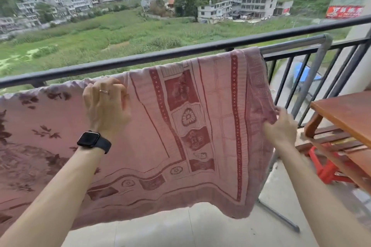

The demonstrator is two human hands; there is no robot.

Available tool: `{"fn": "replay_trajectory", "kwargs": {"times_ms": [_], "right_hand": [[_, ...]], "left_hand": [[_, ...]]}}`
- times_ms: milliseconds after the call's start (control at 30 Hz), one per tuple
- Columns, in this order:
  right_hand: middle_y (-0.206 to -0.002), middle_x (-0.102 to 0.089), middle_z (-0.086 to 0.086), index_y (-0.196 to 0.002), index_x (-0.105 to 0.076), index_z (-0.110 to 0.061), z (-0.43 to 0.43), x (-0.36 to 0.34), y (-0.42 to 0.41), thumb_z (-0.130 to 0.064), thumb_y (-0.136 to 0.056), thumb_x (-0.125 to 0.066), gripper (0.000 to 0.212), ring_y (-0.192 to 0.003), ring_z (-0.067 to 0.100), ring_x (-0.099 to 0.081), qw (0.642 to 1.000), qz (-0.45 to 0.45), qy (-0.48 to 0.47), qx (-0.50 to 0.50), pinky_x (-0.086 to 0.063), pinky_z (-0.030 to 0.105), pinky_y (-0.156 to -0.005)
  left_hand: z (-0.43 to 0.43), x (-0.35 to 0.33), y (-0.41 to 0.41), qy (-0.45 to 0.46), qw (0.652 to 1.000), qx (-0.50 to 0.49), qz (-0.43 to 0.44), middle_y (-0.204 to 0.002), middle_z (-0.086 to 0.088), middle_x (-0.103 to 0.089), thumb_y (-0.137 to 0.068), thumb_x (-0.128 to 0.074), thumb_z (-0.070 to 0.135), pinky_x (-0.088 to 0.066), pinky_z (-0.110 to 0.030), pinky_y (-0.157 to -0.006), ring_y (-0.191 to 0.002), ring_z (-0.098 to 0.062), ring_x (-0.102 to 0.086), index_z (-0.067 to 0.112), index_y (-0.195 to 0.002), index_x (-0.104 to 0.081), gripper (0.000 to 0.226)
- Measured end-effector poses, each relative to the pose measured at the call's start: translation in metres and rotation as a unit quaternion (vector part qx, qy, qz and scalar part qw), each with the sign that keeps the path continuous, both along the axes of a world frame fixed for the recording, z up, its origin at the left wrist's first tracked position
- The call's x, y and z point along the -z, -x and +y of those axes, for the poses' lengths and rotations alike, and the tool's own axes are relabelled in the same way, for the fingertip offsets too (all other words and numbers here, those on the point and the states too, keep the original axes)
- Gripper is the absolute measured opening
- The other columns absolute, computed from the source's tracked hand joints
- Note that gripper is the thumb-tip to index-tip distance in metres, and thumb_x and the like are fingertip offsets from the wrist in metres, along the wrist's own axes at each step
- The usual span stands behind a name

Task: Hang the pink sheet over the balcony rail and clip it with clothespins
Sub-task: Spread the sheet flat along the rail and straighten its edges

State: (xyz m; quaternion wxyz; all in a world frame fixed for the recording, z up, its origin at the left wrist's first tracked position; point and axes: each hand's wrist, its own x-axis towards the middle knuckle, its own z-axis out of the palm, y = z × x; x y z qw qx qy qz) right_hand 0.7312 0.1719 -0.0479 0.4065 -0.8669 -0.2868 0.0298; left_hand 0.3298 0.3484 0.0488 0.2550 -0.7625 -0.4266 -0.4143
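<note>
The pink sheet [200, 126] with dark red patterns hangs draped over a silver drying-rack bar [291, 46] just inside the black balcony rail [140, 58]. My left hand [106, 104], with a ring and a black watch on the wrist, grips the sheet's top fold at the bar. My right hand [281, 128] pinches the sheet's right side edge, lower down. No clothespin shows anywhere in view.
A wooden table [345, 114] stands at the right, with a red plastic stool [325, 166] under it. The rack's grey leg [281, 216] runs along the tiled floor. Beyond the rail lie green fields and buildings far below.
</note>
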Motion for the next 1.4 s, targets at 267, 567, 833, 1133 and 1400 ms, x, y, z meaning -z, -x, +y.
{"fn": "replay_trajectory", "kwargs": {"times_ms": [267, 567, 833, 1133, 1400], "right_hand": [[-0.135, -0.058, 0.001, -0.145, -0.043, -0.019, 0.070, -0.104, 0.020, -0.062, -0.089, -0.055, 0.071, -0.126, 0.022, -0.052, 0.967, 0.084, -0.204, -0.130, -0.044, 0.034, -0.102], [-0.099, -0.070, 0.008, -0.095, -0.063, -0.019, 0.066, -0.109, -0.041, -0.030, -0.096, -0.061, 0.011, -0.086, 0.026, -0.061, 0.969, 0.000, -0.245, 0.039, -0.036, 0.026, -0.072], [-0.091, -0.067, -0.004, -0.090, -0.059, -0.025, 0.073, -0.120, -0.058, -0.040, -0.088, -0.068, 0.018, -0.077, 0.008, -0.062, 0.955, 0.167, -0.231, -0.087, -0.043, 0.024, -0.058], [-0.079, -0.058, -0.009, -0.092, -0.055, -0.018, 0.051, -0.127, -0.136, -0.030, -0.091, -0.069, 0.019, -0.076, 0.022, -0.057, 0.981, -0.031, -0.191, 0.012, -0.036, 0.029, -0.068], [-0.080, -0.070, 0.001, -0.077, -0.071, -0.025, 0.049, -0.122, -0.187, -0.034, -0.082, -0.063, 0.013, -0.076, 0.018, -0.063, 0.861, 0.352, -0.255, -0.265, -0.042, 0.033, -0.067]], "left_hand": [[-0.014, -0.054, -0.092, 0.094, 0.994, 0.010, 0.050, -0.132, -0.011, -0.055, -0.089, -0.055, 0.046, -0.029, -0.051, -0.110, -0.119, -0.033, -0.051, 0.016, -0.132, -0.049, 0.052], [-0.011, -0.062, -0.154, 0.186, 0.974, 0.042, 0.124, -0.115, -0.003, -0.066, -0.093, -0.045, 0.055, -0.042, -0.044, -0.095, -0.106, -0.027, -0.060, 0.025, -0.132, -0.051, 0.050], [-0.001, -0.069, -0.222, 0.153, 0.969, 0.119, 0.151, -0.117, -0.001, -0.064, -0.092, -0.040, 0.059, -0.042, -0.043, -0.094, -0.106, -0.024, -0.061, 0.025, -0.128, -0.052, 0.052], [-0.009, -0.069, -0.303, 0.154, 0.962, 0.134, 0.182, -0.109, -0.004, -0.065, -0.092, -0.044, 0.046, -0.047, -0.041, -0.084, -0.098, -0.026, -0.061, 0.022, -0.123, -0.050, 0.039], [-0.032, -0.080, -0.423, 0.194, 0.955, 0.168, 0.148, -0.104, -0.001, -0.064, -0.091, -0.041, 0.051, -0.047, -0.040, -0.083, -0.096, -0.024, -0.062, 0.023, -0.127, -0.050, 0.046]]}}
